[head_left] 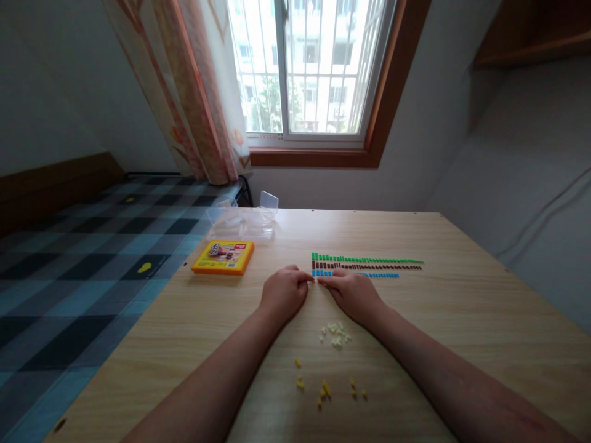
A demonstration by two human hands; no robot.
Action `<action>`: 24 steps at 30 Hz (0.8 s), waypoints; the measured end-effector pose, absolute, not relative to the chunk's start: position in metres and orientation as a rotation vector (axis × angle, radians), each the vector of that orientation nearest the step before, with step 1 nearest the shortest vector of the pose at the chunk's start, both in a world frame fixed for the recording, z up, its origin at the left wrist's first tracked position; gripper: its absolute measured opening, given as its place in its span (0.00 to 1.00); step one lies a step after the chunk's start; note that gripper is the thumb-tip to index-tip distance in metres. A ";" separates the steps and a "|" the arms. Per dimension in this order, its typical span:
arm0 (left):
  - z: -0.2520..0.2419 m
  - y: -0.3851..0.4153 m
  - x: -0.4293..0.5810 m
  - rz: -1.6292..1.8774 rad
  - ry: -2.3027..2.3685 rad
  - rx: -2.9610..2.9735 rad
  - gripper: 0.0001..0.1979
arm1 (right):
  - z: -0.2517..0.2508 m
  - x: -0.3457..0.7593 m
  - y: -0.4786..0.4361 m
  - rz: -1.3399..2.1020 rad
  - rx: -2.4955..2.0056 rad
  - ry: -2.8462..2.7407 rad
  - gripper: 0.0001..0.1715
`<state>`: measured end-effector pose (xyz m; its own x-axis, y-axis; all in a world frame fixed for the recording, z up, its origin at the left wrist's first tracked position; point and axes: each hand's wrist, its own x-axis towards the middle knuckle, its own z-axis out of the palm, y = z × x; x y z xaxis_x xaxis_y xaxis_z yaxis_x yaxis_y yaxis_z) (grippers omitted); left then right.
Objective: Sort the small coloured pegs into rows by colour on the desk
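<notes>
My left hand (285, 290) rests on the table with its fingers curled together and the index fingertip pointing right. Opposite it, my right hand (354, 294) lies low with its index finger stretched out to the left. A tiny pale piece (314, 281) shows between the two fingertips; whether it is pinched is too small to tell. Just beyond the fingers run three rows of small toy bricks: a green row (351, 259), a brown row (388, 267) and a blue row (383, 275), the last partly hidden by my right hand. Loose pale yellow pieces (337, 335) lie scattered between my forearms.
Darker yellow pieces (325, 389) lie nearer on the wooden table (462, 344). An orange-yellow box (224, 257) sits at the left, with clear plastic packaging (244, 223) behind it. A bed with a checked cover (106, 264) adjoins the left side. A window (318, 67) is ahead.
</notes>
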<state>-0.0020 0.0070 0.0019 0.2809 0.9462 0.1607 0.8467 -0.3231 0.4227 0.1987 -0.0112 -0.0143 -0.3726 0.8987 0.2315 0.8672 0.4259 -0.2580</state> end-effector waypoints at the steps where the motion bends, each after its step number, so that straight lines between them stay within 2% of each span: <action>1: 0.002 0.007 -0.002 0.558 1.651 2.297 0.14 | -0.014 0.198 -0.012 0.132 -1.517 -2.349 0.19; 24: 0.002 0.005 -0.003 0.555 1.640 2.308 0.15 | -0.011 0.194 -0.016 0.143 -1.490 -2.303 0.19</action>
